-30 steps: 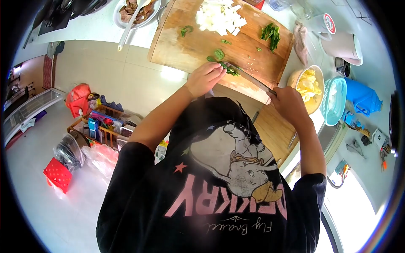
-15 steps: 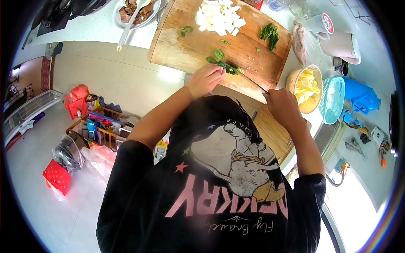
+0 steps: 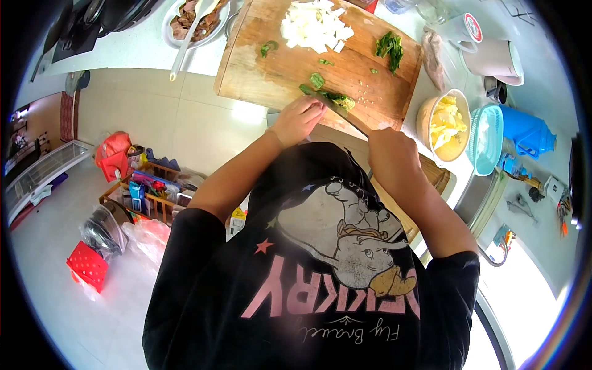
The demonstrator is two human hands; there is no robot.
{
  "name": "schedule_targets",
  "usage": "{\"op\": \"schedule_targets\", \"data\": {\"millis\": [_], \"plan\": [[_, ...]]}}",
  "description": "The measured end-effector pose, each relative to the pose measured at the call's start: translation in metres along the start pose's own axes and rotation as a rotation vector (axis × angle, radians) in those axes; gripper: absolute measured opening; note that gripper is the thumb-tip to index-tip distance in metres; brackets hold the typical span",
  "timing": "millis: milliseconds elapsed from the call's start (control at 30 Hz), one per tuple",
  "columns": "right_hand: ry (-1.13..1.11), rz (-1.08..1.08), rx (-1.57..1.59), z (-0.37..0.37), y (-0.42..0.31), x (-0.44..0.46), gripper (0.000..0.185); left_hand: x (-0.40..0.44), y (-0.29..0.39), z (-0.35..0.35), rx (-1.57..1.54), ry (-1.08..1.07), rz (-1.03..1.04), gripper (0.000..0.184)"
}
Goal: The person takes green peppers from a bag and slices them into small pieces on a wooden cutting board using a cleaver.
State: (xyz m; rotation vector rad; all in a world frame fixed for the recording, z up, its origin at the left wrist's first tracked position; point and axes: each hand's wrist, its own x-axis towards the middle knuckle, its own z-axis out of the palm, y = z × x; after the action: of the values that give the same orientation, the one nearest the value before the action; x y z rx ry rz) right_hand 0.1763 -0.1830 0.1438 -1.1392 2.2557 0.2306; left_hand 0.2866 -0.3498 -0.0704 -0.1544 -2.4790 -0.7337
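Observation:
My right hand (image 3: 390,153) is wrapped round the handle of a knife (image 3: 346,116), whose blade lies across green vegetable pieces (image 3: 338,99) at the near edge of the wooden cutting board (image 3: 265,77). Just below the blade's tip, my left hand (image 3: 300,119) has its fingers bunched together against the greens; their tips are partly hidden. White chopped pieces (image 3: 314,26) are heaped at the board's far side. A dark green bunch (image 3: 390,52) lies to their right, and small green scraps (image 3: 268,48) are scattered on the board.
A bowl of yellow pieces (image 3: 447,122) stands right of the board, beside a turquoise basket (image 3: 486,139) and a blue jug (image 3: 527,131). At the upper left is a plate of meat (image 3: 209,28) with a white spoon (image 3: 185,46). A mug (image 3: 462,31) stands upper right.
My right hand has moved left with the knife, and the blade now reaches further over the greens. My left hand stays nearly in place. The whole view has shifted slightly.

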Motion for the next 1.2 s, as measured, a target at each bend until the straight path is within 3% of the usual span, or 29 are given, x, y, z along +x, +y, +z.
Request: {"op": "schedule_targets", "data": {"millis": [300, 567, 767, 1200], "plan": [[0.072, -0.021, -0.088, -0.014, 0.04, 0.031, 0.02, 0.0, -0.003, -0.002, 0.182, -0.029, 0.125, 0.036], [-0.036, -0.15, -0.211, -0.04, 0.092, 0.083, 0.022, -0.002, -0.002, -0.002, 0.195, -0.092, 0.132, 0.036], [0.083, -0.2, -0.171, -0.031, 0.1, 0.069, 0.024, -0.001, 0.001, -0.008, 0.21, -0.125, 0.144, 0.038], [0.082, 0.043, -0.037, 0.024, 0.108, 0.011, 0.036, 0.007, 0.007, -0.001, 0.123, -0.071, 0.013, 0.034]]}}
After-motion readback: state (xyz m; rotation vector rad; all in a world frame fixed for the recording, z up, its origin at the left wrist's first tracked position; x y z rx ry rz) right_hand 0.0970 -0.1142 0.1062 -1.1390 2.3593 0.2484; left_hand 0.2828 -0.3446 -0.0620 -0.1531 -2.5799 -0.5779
